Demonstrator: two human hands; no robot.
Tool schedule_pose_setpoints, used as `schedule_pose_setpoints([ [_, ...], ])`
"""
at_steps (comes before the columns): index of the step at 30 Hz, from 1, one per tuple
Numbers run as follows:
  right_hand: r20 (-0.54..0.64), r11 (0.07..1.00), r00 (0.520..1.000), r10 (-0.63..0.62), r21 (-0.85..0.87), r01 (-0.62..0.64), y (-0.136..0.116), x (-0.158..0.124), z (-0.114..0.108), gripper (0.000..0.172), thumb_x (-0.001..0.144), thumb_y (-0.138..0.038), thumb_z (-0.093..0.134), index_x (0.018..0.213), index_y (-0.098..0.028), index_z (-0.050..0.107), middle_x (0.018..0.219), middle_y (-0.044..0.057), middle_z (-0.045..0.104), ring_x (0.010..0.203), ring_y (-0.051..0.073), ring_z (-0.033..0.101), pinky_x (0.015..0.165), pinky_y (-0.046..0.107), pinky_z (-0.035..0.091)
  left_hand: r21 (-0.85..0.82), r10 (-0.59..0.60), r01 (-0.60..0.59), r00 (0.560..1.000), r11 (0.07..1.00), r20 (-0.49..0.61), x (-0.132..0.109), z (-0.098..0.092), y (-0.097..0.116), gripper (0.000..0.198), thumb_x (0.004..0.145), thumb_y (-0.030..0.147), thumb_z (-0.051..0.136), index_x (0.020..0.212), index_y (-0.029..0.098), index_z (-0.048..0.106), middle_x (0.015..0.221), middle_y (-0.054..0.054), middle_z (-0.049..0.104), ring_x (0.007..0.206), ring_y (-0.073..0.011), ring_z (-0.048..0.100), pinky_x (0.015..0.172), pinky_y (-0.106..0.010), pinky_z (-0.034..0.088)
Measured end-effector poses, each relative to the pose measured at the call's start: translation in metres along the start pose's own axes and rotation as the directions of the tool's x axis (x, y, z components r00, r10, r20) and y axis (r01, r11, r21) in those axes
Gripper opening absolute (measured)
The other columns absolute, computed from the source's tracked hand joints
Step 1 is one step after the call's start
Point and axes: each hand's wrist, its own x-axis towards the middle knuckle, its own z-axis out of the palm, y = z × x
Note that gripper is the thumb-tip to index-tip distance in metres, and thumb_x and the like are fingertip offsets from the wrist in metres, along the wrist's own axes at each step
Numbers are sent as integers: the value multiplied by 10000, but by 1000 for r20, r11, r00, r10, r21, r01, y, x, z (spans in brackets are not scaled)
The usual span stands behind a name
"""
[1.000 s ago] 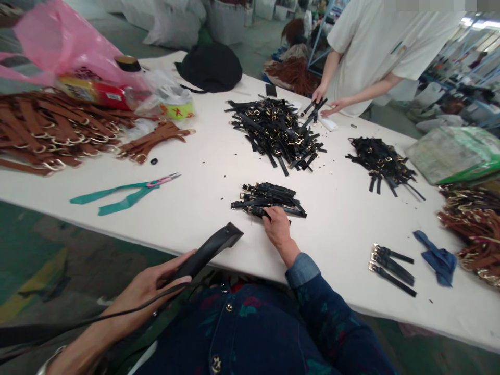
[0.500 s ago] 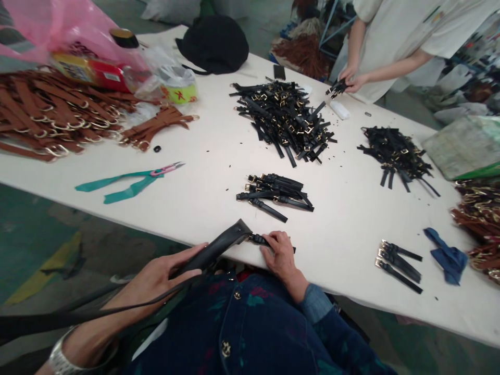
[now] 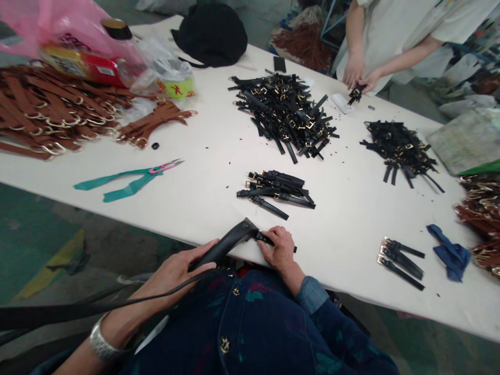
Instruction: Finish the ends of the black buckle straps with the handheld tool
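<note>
Black and wedge-nosed, the corded tool lies in my left hand, my fingers closed round its body and its tip resting at the near edge of the white worktop, with its cord trailing back past my wrist. My right hand sits just beside that tip, fingers curled down on a short black strap and pressing it flat against the worktop edge; the strap touches the nose of the tool. A little beyond my hands lies a small bundle of black buckled straps, one of them lying loose at its near side. To the right, near the worktop's front edge, three more buckled straps lie side by side, with a crumpled blue cloth close by. To the left, well apart from my hands, pink-handled snips rest on the worktop, tied to a green ribbon. Farther back sits a big heap of black straps with gold buckles, and a smaller black heap to its right. Brown straps are piled at the far left beside a pink plastic bag. At the far side a co-worker's hands hold a small black piece over the worktop.
</note>
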Motion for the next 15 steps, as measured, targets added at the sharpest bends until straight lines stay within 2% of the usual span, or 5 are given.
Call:
schedule_pose_setpoints([
  [7, 34, 999, 999, -25, -46, 27, -6, 6, -2, 168, 791, -354, 677, 893, -221, 676, 895, 58, 643, 893, 225, 539, 769, 357, 367, -25, 20, -20, 999, 999, -25, -2, 1, 0, 666, 844, 583, 582, 1430, 286, 473, 1449, 10, 518, 1332, -315, 484, 1112, -380, 392],
  [15, 38, 1000, 999, -3, -5, 3, -6, 5, 3, 198, 747, -283, 627, 926, -215, 674, 924, 64, 627, 886, 227, 554, 786, 365, 417, -40, 17, -18, 1000, 999, -18, -2, 4, -3, 662, 861, 586, 563, 1435, 268, 469, 1449, 2, 520, 1349, -308, 462, 1135, -386, 355],
])
